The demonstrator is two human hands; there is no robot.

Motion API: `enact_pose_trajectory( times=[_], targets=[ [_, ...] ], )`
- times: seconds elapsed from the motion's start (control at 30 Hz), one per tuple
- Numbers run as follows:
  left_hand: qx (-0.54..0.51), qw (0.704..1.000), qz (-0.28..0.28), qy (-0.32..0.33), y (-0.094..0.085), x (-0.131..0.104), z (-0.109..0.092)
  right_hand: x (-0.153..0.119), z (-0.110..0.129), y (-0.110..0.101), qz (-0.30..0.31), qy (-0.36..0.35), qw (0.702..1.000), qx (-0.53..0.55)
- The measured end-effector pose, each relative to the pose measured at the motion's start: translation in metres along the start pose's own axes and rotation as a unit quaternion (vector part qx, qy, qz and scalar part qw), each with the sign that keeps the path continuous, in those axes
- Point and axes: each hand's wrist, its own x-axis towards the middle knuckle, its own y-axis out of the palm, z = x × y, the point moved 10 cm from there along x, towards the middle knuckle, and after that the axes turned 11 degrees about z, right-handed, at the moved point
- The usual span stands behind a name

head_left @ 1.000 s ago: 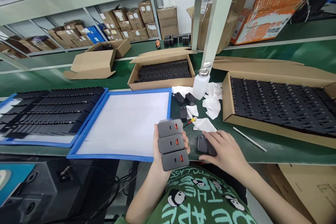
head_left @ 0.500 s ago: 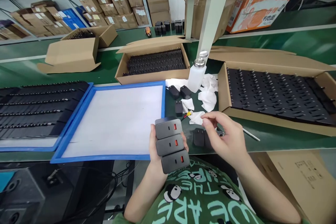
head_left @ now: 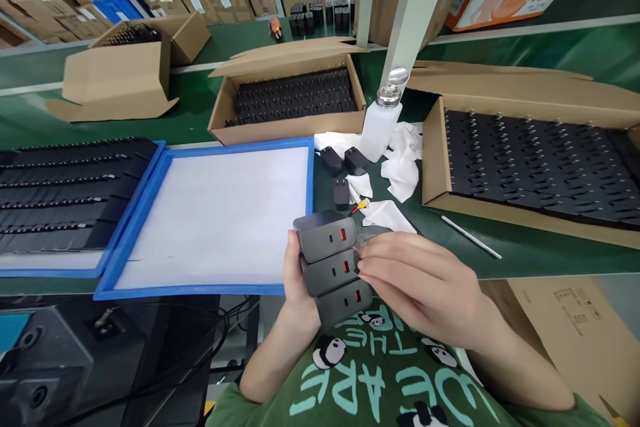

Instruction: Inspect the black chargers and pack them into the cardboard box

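Green T-shirt point(head_left: 380, 380), pale lettering, panda prints (short sleeves)

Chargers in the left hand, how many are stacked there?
3, stacked in the left hand: top charger, middle charger and bottom charger. The right hand touches their right side and may hide another.

The backs of the three stacked grey plastic chargers point(head_left: 333, 267) are hidden by the left hand point(head_left: 296, 280). What lies under the right hand point(head_left: 420, 283) cannot be told. The open brown cardboard box of black parts point(head_left: 530, 160) is cut off at the right edge.
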Motion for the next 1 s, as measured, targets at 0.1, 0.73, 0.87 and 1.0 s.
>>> enact_pose_trajectory(
  times=[0.1, 0.73, 0.87, 1.0],
  targets=[
    [0.003, 1.000, -0.006, 0.006, 0.002, -0.001, 0.001, -0.001, 0.002, -0.001, 0.001, 0.005, 1.000, -0.021],
    [0.061, 0.996, 0.031, 0.053, -0.001, 0.002, -0.015, -0.104, -0.109, -0.068, -0.069, 0.355, 0.923, -0.132],
    [0.043, 0.997, 0.050, 0.038, 0.001, 0.007, -0.013, -0.127, -0.147, -0.039, 0.058, 0.390, 0.912, -0.109],
    [0.038, 0.997, 0.062, 0.025, 0.007, 0.009, -0.005, -0.114, -0.159, -0.006, 0.145, 0.398, 0.902, -0.087]
  ],
)
